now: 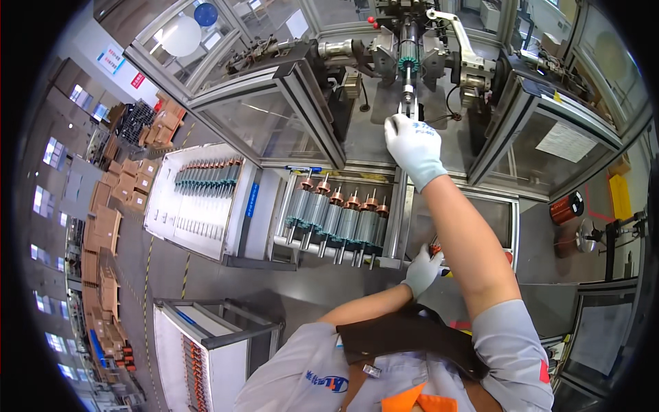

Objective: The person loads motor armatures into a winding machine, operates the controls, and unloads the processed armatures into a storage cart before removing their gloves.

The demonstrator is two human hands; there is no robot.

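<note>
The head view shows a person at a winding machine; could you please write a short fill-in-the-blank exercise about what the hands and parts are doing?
1. The right hand grips the lower end of the rotor shaft mounted in the ____.
2. Both hands wear ____ gloves.
3. The left hand is held low, near the person's ____.
4. The wound rotors in the rack have ____-coloured ends.

Missing words: machine; white; waist; copper

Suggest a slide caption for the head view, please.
Gloved right hand grips a rotor shaft in the winding machine; left hand waits beside a rotor rack.
</note>
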